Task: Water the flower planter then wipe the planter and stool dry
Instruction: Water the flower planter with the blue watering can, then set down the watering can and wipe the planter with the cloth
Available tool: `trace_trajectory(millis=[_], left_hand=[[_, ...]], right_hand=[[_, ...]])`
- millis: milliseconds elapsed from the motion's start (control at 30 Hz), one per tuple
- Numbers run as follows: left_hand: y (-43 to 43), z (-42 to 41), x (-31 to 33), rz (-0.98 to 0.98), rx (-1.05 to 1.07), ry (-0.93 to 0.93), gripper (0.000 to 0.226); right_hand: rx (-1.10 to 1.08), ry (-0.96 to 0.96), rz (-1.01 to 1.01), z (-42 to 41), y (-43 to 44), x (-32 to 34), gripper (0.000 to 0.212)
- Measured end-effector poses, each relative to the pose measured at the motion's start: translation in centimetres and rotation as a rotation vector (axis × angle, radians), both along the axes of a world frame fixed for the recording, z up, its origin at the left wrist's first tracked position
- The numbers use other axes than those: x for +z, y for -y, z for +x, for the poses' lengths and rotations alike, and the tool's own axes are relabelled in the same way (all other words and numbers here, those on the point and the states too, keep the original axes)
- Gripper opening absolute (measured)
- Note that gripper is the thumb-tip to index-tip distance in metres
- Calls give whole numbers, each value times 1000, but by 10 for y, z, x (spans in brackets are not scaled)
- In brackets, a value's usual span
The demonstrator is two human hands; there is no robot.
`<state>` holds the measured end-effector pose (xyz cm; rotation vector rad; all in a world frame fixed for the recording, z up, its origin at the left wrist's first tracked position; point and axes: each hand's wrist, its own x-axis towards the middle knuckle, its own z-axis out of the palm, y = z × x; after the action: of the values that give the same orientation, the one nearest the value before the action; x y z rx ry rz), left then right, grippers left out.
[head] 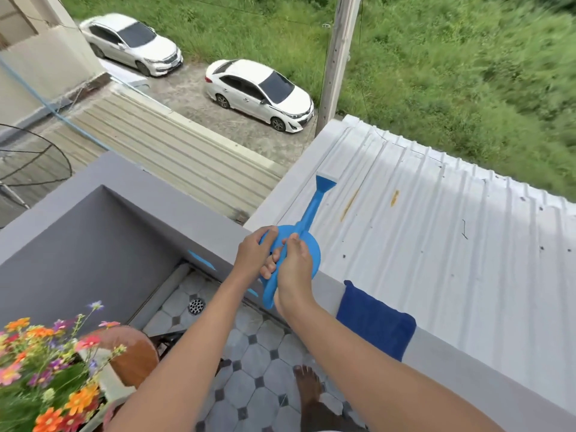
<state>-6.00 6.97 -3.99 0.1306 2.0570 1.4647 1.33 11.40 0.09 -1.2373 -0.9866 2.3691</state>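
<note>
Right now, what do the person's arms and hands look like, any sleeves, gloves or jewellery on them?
Both arms are bare from the bottom of the picture up to the hands: no sleeves in view. The left hand and the right hand wear no gloves, and no rings, bracelets or watch show on the fingers or wrists. Below, one bare foot stands on the tiled floor, with no shoe or sock.

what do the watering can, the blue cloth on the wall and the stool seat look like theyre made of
Watering can: likely moulded plastic, uniform bright blue with a smooth, slightly glossy skin. Cloth: looks like soft microfibre or terry, deep blue, matte and fuzzy, draped limply over the wall. Stool seat: probably varnished wood, reddish brown with a sheen, though glossy plastic can't be ruled out.
</note>
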Motion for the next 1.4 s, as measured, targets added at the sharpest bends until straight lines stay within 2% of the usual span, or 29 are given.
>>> trace_trajectory(millis=[167,333,467,600,733,833,900,1000,1133,1233,1300,1367,1400], left_hand=[[-1,2,-13,-3,5,-22,35],[1,-1,-22,-52,-72,-122,29],[3,-7,-19,-158,-99,-217,29],[-2,-14,14,-220,-33,-357,30],[-31,16,68,-104,78,-583,22],[-72,64,89,35,-41,-724,17],[-97,96,75,32,-215,-659,17],[-114,130,17,-207,-405,-425,21],[-99,162,-55,-515,-434,-301,32],[-96,177,-69,-471,-314,-203,41],[-99,176,-68,-437,-273,-65,39],[-98,171,-67,-395,-339,38,35],[-95,170,-64,-358,-398,33,36]], right_hand=[[24,-19,54,5,2,-13,28],[175,17,194,17,-11,-17,31],[350,93,468,39,-34,-21,30],[322,128,715,68,-62,-26,22],[245,201,798,104,-102,-40,16],[203,309,818,134,-130,-58,11],[236,389,821,152,-143,-72,12],[329,483,827,180,-153,-90,19],[464,540,911,211,-157,-107,28],[587,567,911,223,-155,-117,45],[649,580,895,226,-152,-118,60],[685,575,908,229,-150,-116,71],[699,559,909,229,-149,-115,77]])
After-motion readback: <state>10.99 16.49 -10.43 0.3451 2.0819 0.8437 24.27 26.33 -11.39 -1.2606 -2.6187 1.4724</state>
